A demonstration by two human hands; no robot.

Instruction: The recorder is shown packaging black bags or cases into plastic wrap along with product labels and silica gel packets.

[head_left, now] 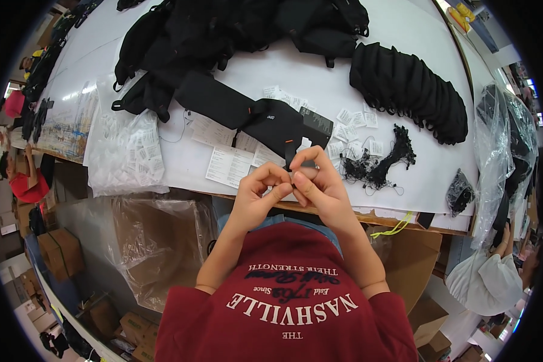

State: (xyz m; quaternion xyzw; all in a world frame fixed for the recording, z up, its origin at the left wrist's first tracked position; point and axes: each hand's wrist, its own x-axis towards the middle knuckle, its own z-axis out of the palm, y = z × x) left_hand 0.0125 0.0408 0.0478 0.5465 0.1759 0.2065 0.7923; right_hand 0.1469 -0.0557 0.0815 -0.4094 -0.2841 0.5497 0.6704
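Note:
My left hand (262, 192) and my right hand (321, 188) meet at the table's front edge, thumbs and fingers pinched together. What sits between the fingertips is too small and too covered to make out. Just beyond them lies a flat black fabric bag (276, 125), with a short strap hanging toward my fingers. A dark printed card tag (315, 125) rests beside the bag, partly under it. Close to my right hand, a small white label (304, 143) shows above the fingers. Sheets of printed white labels (228, 166) lie left of my hands.
More black bags (217, 30) are heaped at the back, with a row of them (407, 90) at right. Loose white tags (346, 125) and a bundle of black tag strings (383, 160) lie near my right hand. At left sits a clear plastic bag of labels (133, 151).

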